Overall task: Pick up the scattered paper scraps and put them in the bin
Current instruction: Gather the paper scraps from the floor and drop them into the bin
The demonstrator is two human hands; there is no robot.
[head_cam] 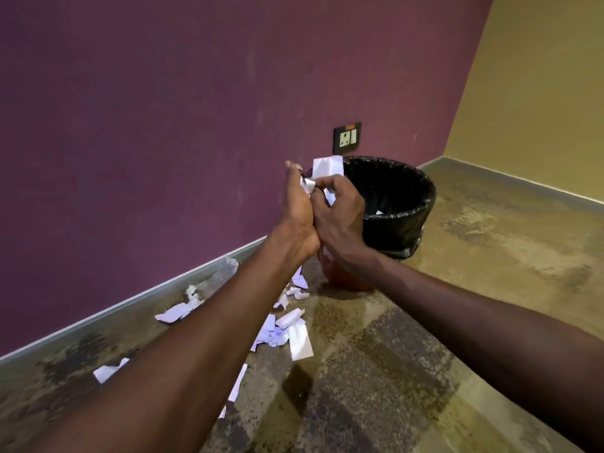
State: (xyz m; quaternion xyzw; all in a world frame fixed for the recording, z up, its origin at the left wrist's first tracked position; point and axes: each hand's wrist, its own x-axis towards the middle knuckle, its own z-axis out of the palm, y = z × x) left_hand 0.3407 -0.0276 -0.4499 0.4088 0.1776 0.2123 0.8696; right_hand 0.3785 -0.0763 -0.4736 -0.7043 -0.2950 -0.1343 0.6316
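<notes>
My left hand (295,210) and my right hand (338,212) are pressed together around a bunch of white paper scraps (325,170), held just left of the bin's rim. The bin (403,207) is red with a black plastic liner and stands by the purple wall; one small scrap shows inside it. Several white scraps (295,335) lie on the floor below my arms, with more (178,310) near the skirting and one (109,371) further left. Some floor scraps are hidden under my left forearm.
A purple wall (147,125) runs along the left, with a black socket plate (347,137) above the bin. A yellow wall (539,93) meets it at the corner on the right. The floor (490,273) is mottled and speckled.
</notes>
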